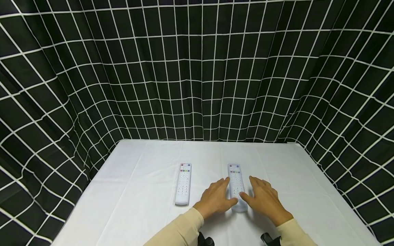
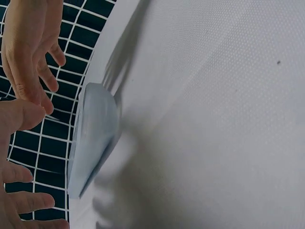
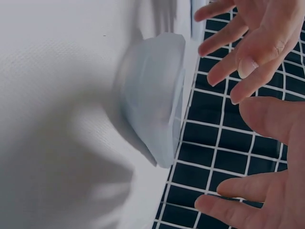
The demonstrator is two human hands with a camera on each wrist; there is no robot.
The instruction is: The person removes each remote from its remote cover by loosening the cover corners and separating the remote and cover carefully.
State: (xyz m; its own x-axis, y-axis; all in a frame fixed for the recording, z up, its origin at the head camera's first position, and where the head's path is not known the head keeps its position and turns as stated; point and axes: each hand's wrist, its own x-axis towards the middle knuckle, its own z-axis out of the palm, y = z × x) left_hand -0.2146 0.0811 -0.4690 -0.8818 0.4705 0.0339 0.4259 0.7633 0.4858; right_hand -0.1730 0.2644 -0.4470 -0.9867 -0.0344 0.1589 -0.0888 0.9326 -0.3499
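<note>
Two white remote controls lie on the white table with their long sides pointing away from me. My left hand [image 1: 215, 197] and right hand [image 1: 264, 198] hover on either side of the right-hand remote [image 1: 236, 182], thumbs over its near half, fingers spread and relaxed. That remote's near end is pale and translucent-looking; both wrist views show this rounded end [image 2: 97, 129] low on the cloth, below the hands. Neither hand grips anything. Farther left, beyond my left hand, lies the other remote [image 1: 183, 184], its buttons facing up.
A white cloth [image 1: 141, 191] with faint creases covers the table. Black curtains with a white grid [image 1: 191, 75] stand behind the table and along both sides. Dark wrist-worn devices [image 1: 205, 240] show below the sleeves.
</note>
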